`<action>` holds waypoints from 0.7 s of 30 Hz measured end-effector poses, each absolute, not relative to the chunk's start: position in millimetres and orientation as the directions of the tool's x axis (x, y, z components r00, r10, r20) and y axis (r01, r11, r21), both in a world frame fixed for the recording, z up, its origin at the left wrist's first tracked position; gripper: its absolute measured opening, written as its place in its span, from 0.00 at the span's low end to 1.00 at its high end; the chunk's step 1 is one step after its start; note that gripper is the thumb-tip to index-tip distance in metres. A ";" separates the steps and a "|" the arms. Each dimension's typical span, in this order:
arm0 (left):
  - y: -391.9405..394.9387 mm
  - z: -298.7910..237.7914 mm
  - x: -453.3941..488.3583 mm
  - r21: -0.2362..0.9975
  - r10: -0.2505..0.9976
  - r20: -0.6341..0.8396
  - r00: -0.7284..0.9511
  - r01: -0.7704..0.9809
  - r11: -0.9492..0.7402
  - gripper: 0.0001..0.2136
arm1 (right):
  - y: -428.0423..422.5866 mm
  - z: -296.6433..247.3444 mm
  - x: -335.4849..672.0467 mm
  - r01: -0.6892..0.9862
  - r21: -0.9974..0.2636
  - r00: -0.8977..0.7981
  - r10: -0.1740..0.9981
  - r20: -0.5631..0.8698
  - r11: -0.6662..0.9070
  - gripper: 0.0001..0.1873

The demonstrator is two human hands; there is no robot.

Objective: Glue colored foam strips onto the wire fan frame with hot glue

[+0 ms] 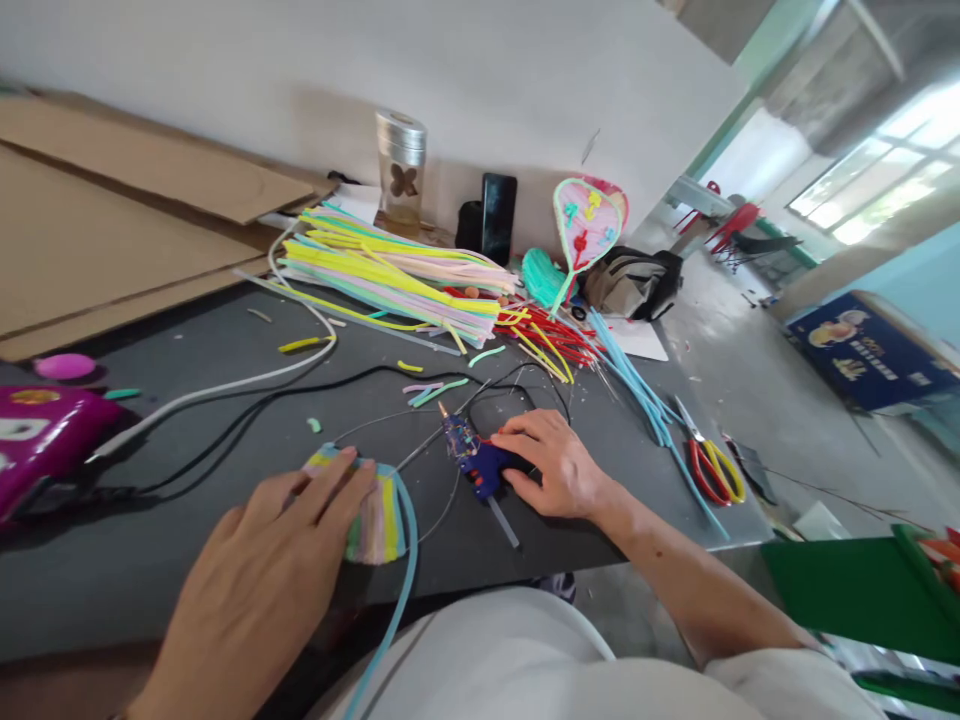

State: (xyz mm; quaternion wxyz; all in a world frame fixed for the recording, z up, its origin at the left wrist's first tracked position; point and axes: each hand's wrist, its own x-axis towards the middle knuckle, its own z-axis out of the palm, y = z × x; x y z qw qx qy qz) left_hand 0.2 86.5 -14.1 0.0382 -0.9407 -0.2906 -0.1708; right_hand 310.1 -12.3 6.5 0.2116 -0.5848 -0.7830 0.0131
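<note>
Left hand (251,570), fingers loosely spread, pressed flat on a ribbed pastel foam-strip panel (371,510) at lower centre; right hand (559,465), fingers slightly parted and curved, resting against a blue plastic glue gun (476,455) on the dark tabletop (112,570).

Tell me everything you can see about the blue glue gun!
The hot glue gun has a shiny blue body with a speckled front and a thin metal nozzle pointing away from the person. It seems to lie on its side on the dark tabletop. A pale, see-through glue stick pokes out of its back. The person's right hand rests on its rear end.
</note>
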 end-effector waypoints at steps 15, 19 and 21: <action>82.1 -8.4 3.6 0.017 0.580 0.278 0.766 0.600 -0.800 0.22 | 70.0 1.2 414.6 0.928 -0.291 0.316 0.904 0.287 -0.232 0.08; 79.4 -2.6 6.2 -0.006 0.624 0.215 0.751 0.640 -0.768 0.22 | 71.0 16.0 414.1 0.903 -0.395 0.316 0.884 0.345 -0.169 0.16; 80.2 -2.8 6.7 -0.002 0.639 0.187 0.746 0.651 -0.759 0.23 | 73.7 32.5 403.9 0.883 -0.449 0.337 0.847 0.411 -0.133 0.15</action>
